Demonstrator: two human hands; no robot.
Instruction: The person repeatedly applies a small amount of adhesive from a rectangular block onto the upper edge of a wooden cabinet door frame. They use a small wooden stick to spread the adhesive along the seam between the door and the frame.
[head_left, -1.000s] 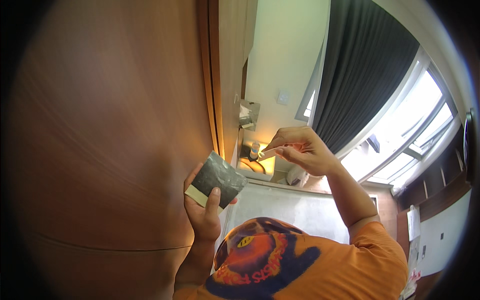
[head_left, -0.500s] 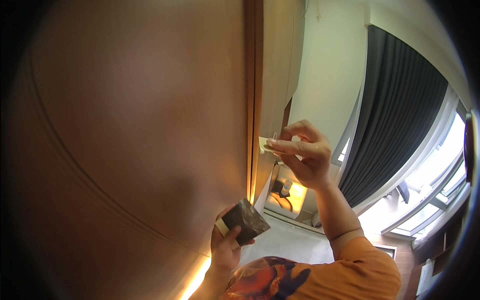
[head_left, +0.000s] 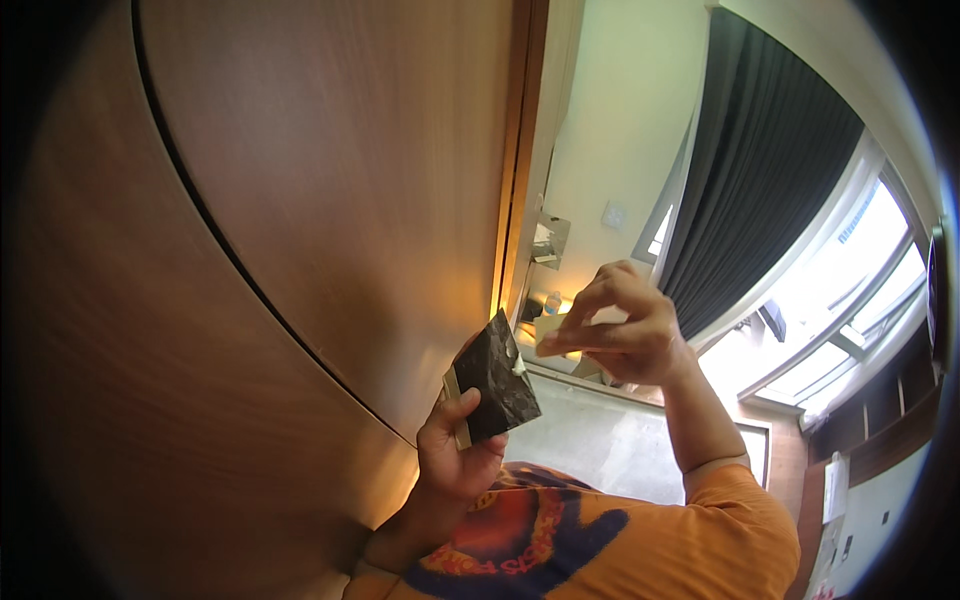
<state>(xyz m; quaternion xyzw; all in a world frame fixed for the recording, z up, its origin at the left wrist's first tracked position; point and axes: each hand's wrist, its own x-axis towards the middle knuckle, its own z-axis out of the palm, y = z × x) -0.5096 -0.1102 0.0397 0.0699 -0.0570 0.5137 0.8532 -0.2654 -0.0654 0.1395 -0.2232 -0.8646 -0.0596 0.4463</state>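
Observation:
My left hand (head_left: 455,440) is closed round a dark, flat, square board (head_left: 498,392) with a pale strip along one edge. A small white dab (head_left: 519,367) sits on the board's right side. My right hand (head_left: 630,325) pinches a small cream-coloured flat piece (head_left: 547,326) between thumb and fingers, just to the right of the board and apart from it. A large brown wood-grain panel (head_left: 340,190) rises beside my left hand. Its vertical edge strip (head_left: 516,140) stands beyond both hands.
A dark grey curtain (head_left: 775,160) hangs at the right beside a bright window (head_left: 880,260). Below the hands lies a pale grey surface (head_left: 590,425). A dark curved gap (head_left: 215,235) crosses the panel, and warm light glows along its lower edge.
My right hand has come down and away from the panel's edge strip, closer to the board. The board has risen and tilted, and the white dab now shows on it. My view has shifted.

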